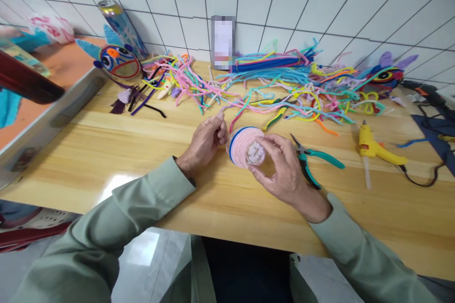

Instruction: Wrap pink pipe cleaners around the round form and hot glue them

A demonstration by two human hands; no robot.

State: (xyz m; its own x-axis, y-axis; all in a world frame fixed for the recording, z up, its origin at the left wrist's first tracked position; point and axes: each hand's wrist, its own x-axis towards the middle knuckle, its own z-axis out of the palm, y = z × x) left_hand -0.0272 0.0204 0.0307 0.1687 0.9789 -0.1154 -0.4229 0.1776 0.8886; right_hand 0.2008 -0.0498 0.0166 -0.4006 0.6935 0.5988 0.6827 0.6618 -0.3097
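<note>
My right hand (284, 165) grips a round piece wound with pale pink pipe cleaner (242, 147), thumb and fingers at its whitish, crumpled-looking end. A dark blue band circles its far left side. Just left of it, my left hand (210, 141) is closed with thumb and fingertips pinched together. A thin pale strand (229, 106) shows by the thumb tip; whether the fingers hold it I cannot tell. Teal-handled pliers (313, 158) lie right beside my right hand. A red-pink pipe cleaner (235, 120) lies behind the round piece.
Tangled coloured pipe cleaners (192, 80) spread along the wall, with yellow-green cutters (275, 117) among them. Fish-like craft figures (121, 61) stand at both ends. A yellow glue gun (377, 144) lies right. A can (122, 28), a phone (223, 40) and a dark red cylinder (28, 75) stand around.
</note>
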